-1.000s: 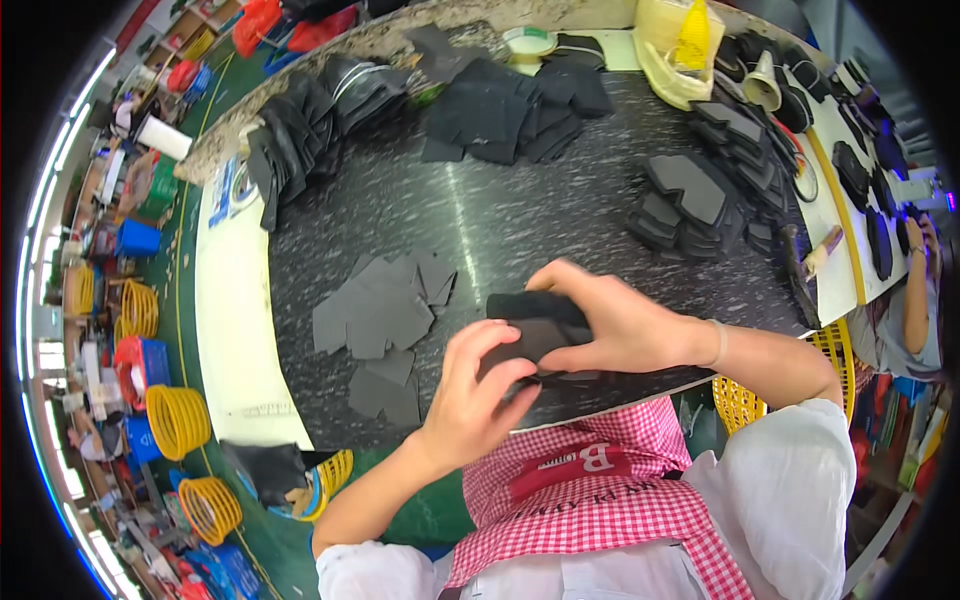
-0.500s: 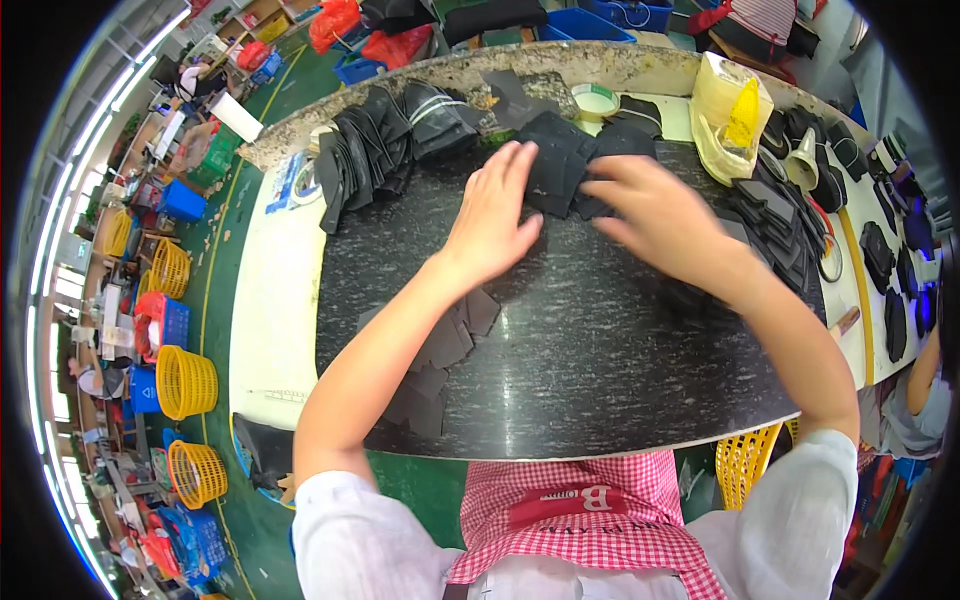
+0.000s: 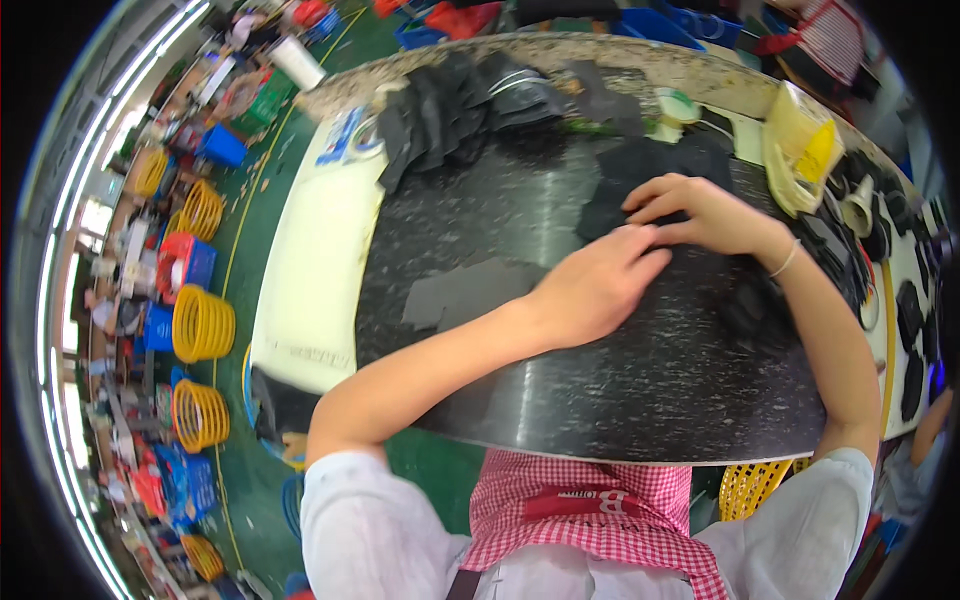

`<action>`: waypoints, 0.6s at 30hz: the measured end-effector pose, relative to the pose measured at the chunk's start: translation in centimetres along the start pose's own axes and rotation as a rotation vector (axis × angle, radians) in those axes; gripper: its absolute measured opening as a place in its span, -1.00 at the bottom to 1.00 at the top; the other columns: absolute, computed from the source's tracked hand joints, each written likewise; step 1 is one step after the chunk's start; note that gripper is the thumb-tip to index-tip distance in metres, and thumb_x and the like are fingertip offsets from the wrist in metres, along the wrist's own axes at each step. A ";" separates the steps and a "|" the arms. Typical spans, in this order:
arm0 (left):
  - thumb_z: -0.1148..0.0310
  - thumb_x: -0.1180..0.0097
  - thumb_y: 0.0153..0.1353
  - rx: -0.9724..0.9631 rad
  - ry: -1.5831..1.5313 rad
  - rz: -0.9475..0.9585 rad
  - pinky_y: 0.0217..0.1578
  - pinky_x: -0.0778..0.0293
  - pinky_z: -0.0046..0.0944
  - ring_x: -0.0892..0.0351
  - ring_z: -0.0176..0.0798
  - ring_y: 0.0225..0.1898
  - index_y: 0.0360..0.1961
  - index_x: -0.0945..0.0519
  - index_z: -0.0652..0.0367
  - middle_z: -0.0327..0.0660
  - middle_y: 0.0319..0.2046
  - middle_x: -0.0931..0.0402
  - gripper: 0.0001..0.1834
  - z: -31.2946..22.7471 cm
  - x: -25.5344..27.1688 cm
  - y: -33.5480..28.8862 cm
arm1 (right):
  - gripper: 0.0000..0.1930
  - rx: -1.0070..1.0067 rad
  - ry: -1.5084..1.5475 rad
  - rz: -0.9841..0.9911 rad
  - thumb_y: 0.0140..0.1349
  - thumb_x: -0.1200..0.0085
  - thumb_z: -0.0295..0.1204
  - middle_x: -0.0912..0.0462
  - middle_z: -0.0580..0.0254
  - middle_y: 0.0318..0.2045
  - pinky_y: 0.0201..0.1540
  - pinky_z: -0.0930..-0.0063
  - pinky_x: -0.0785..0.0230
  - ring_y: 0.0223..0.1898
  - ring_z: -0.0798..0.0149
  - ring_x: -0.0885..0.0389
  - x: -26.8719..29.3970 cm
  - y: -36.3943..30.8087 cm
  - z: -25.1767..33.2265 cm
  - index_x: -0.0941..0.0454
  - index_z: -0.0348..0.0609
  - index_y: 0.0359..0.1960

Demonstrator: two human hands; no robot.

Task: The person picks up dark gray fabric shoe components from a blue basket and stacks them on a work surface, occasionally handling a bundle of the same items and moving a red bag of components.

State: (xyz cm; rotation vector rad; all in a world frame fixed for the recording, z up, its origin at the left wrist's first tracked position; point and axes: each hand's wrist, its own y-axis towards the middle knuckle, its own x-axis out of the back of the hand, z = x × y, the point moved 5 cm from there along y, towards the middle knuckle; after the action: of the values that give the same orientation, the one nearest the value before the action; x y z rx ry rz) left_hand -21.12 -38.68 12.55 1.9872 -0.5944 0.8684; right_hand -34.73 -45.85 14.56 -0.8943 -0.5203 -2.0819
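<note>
Over the middle right of the dark speckled table [image 3: 640, 400], my two hands meet at the fingertips. My left hand [image 3: 595, 285] has its fingers bent and pressed together, thumb toward the right hand. Curled fingers of my right hand [image 3: 705, 215] touch it from the other side. Anything pinched between them is hidden. Just beyond lie flat black pieces [image 3: 625, 175], overlapping and partly under the right hand. Thin grey pieces [image 3: 475, 290] are fanned out beside my left forearm. More dark pieces [image 3: 755, 315], blurred, lie under my right forearm.
Stacks of black pieces [image 3: 440, 110] stand along the far left edge. A tape roll [image 3: 678, 105] and a cut-open cream container [image 3: 795, 150] sit at the back right. A pale board [image 3: 310, 270] borders the left side; yellow baskets [image 3: 203, 323] stand on the floor.
My left hand has come right and nearer, away from the far pieces. The right hand has closed in to meet it. The whole view has turned, and the grey pieces look more spread.
</note>
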 end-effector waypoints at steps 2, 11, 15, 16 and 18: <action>0.53 -0.05 0.06 -0.047 0.109 -0.063 0.03 -0.42 -0.12 -0.44 0.04 -0.03 -0.08 -0.47 0.40 0.02 -0.08 -0.39 -0.65 -0.3 -1.3 1.3 | -0.75 -0.097 0.226 0.083 0.21 -0.06 -0.45 -0.55 0.10 0.01 0.13 0.38 -0.28 0.03 0.21 -0.51 0.4 -0.3 -1.4 -0.61 -0.34 -0.14; 0.34 -0.12 0.13 0.034 0.223 -0.017 0.16 -0.31 -0.07 -0.36 0.10 0.15 0.10 -0.41 0.35 0.11 0.08 -0.39 -0.49 0.2 -1.6 -2.1 | -0.68 -0.237 0.025 -0.917 0.38 0.06 -0.31 -0.63 0.26 -0.13 -0.09 0.53 -0.41 -0.17 0.41 -0.57 3.1 -3.4 2.6 -0.56 -0.27 -0.01; 0.38 -0.17 0.13 0.287 -0.160 0.107 0.05 -0.42 -0.15 -0.50 -0.16 0.06 0.09 -0.46 0.15 -0.11 0.05 -0.47 -0.54 3.1 6.3 -4.8 | -0.75 0.196 -0.662 -0.179 0.24 -0.04 -0.35 -0.61 0.10 -0.10 -0.01 0.37 -0.40 -0.08 0.16 -0.60 -6.1 -6.2 10.1 -0.59 -0.16 -0.10; 0.40 -0.21 0.09 0.383 -0.155 0.121 0.04 -0.42 -0.18 -0.50 -0.16 0.03 0.10 -0.46 0.12 -0.13 0.02 -0.48 -0.50 3.2 8.4 -6.4 | -0.76 0.161 -0.592 -0.170 0.15 -0.10 -0.36 -0.59 0.12 -0.09 0.00 0.34 -0.38 -0.07 0.13 -0.57 -8.1 -7.2 11.1 -0.59 -0.15 -0.16; 0.42 -0.25 0.04 0.477 -0.157 0.146 0.04 -0.41 -0.21 -0.49 -0.16 0.00 0.12 -0.46 0.09 -0.16 -0.01 -0.49 -0.45 3.1 10.2 -9.3 | -0.76 0.115 -0.516 -0.161 0.07 -0.16 -0.37 -0.57 0.13 -0.07 0.01 0.30 -0.36 -0.05 0.09 -0.55 -9.8 -6.7 11.5 -0.59 -0.14 -0.21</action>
State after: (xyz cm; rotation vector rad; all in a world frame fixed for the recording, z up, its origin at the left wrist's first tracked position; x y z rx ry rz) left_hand -7.17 -37.35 14.29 2.4841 -0.6741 1.0203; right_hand -31.00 -29.70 14.53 -1.3645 -0.9990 -1.9282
